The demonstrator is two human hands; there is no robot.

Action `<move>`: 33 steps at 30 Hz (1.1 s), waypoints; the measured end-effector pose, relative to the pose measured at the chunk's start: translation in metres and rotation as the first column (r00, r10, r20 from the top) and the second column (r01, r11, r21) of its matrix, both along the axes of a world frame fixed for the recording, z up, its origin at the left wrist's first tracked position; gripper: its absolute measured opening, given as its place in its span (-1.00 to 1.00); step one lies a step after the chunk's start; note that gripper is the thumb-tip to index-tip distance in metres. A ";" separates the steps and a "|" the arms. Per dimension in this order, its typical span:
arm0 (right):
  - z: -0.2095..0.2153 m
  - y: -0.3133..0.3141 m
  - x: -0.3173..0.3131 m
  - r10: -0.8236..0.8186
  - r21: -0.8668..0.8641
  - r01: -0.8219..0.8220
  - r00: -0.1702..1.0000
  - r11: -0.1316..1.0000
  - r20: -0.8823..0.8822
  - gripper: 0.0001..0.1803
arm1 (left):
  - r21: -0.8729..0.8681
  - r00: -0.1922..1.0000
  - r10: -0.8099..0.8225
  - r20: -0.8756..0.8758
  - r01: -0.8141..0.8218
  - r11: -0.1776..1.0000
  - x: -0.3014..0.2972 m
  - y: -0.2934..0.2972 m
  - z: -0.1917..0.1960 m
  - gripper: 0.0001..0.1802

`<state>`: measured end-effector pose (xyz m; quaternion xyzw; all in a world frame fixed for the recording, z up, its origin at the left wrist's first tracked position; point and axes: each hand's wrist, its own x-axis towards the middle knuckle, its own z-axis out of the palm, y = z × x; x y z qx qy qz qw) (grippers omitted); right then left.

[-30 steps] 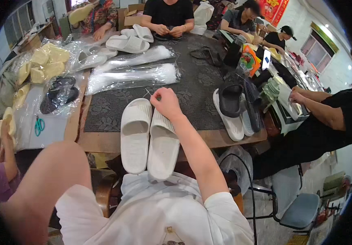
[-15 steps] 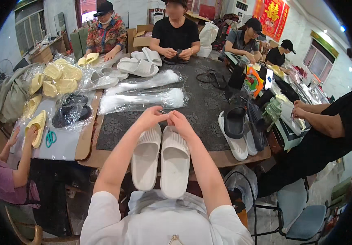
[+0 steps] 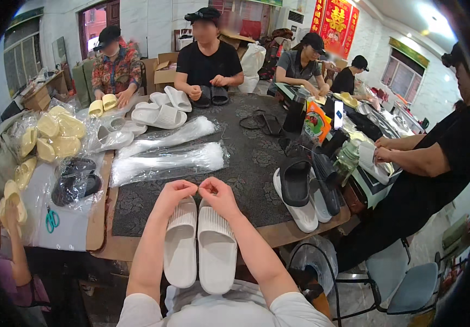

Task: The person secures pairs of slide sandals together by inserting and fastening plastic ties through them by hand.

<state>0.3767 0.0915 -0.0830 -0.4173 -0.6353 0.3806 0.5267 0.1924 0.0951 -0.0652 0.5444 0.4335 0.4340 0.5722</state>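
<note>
At the near table edge, the pair of white ribbed foam slides [image 3: 199,245] lies side by side — left hand [image 3: 176,192] and right hand [image 3: 217,192] pinch together above the toes — likely light, soft, springy, best gripped at the straps.

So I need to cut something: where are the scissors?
In the head view, the green-handled scissors lie at the person's far left on clear plastic sheeting, just below the bagged black slippers.
</note>
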 end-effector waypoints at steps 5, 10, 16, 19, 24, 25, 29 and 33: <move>0.001 0.001 -0.001 -0.064 0.120 0.052 0.993 0.991 0.095 -0.87 | -0.016 1.000 0.028 0.011 -0.028 0.999 0.002 0.004 -0.004 -0.81; 0.002 0.001 0.001 -0.180 -0.044 0.180 0.984 0.983 0.004 -0.87 | -0.084 0.993 0.085 0.077 -0.079 0.993 0.002 0.002 0.002 -0.80; 0.001 0.003 -0.002 -0.033 0.149 0.016 0.993 0.989 0.111 -0.86 | -0.037 1.000 0.017 0.017 -0.016 0.999 0.000 -0.001 0.002 -0.81; -0.003 -0.002 -0.001 -0.150 -0.062 0.150 0.989 0.987 0.019 -0.85 | -0.091 0.989 0.133 0.069 -0.127 0.988 0.000 -0.004 -0.001 -0.79; -0.003 0.000 0.002 -0.123 0.051 0.117 0.984 0.992 0.127 -0.85 | -0.057 0.998 0.059 0.036 -0.057 0.997 0.003 -0.002 -0.002 -0.79; -0.002 -0.001 0.001 -0.110 0.112 0.095 0.984 0.989 0.139 -0.85 | -0.061 1.000 0.006 0.019 -0.005 0.998 0.003 -0.004 -0.002 -0.80; 0.008 -0.004 -0.001 -0.140 -0.093 0.143 0.989 0.985 0.036 -0.85 | -0.063 0.987 0.144 0.076 -0.139 0.988 0.000 -0.002 0.002 -0.80; 0.004 -0.001 -0.001 -0.121 -0.074 0.128 0.988 0.989 0.094 -0.86 | -0.054 0.986 0.121 0.115 -0.115 0.992 0.000 0.004 -0.005 -0.80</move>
